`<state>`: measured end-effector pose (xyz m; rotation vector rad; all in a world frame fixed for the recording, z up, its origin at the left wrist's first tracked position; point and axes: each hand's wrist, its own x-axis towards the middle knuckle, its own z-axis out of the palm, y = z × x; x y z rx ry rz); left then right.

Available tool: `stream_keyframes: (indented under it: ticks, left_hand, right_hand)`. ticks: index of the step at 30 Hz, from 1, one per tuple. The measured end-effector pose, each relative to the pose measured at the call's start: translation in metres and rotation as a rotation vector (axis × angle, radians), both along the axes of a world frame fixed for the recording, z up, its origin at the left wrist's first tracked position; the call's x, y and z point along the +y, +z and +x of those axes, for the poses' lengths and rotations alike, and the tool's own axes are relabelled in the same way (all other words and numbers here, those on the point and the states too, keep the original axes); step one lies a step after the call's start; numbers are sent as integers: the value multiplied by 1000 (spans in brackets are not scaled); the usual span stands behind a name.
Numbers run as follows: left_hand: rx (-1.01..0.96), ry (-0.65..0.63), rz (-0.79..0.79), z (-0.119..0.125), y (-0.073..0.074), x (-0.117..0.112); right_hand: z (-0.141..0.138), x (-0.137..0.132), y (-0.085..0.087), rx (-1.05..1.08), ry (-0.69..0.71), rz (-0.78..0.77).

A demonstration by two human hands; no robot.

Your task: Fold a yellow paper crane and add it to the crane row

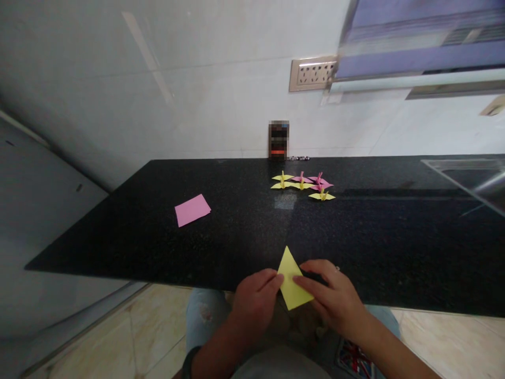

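Note:
A folded piece of yellow origami paper point(291, 289) is held between both hands just over the counter's front edge, one pointed corner facing away from me. My left hand point(258, 297) pinches its left edge, thumb on top. From the right, my right hand point(333, 295) grips the paper with the thumb and fingers at its right side. Farther back on the counter stand several small folded paper cranes, yellow ones point(282, 184) and pink ones point(319, 180), grouped close together. To the left lies a flat pink sheet of paper point(192, 210), possibly a small stack.
The black countertop point(236, 221) meets a white tiled wall. A dark, blurred-out object point(278, 141) stands against that wall, beside a beaded strand point(300, 158). A socket panel point(313, 73) is mounted above. A sink point(473, 179) is set in at the right.

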<state>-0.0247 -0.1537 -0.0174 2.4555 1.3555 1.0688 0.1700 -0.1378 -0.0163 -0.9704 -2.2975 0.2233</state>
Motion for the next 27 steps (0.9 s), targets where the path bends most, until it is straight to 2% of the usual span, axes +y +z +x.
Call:
stream_keyframes:
  ticks: [1, 3, 6, 10, 15, 18, 24, 27]
  left_hand:
    - [94, 12, 48, 0, -5, -2]
    - [193, 76, 38, 2, -13, -5]
    - [207, 57, 47, 4, -19, -10]
    - [205, -30, 89, 2, -19, -15]
    - [222, -24, 62, 0, -24, -17]
    - [184, -40, 49, -1, -26, -18]
    - [91, 4, -145, -9, -23, -14]
    - [140, -3, -125, -15, -19, -9]
  right_hand:
    - [1, -1, -2, -67, 23, 25]
    - [0, -1, -5, -151, 53, 24]
    - [-2, -1, -6, -205, 46, -54]
    - [-2, -3, -5, -237, 20, -103]
    - [-3, -14, -12, -212, 66, -49]
    - [-6, -20, -15, -140, 41, -55]
    - [-9, -21, -15, -65, -5, -103]
    - [-8, -20, -14, -70, 8, -102]
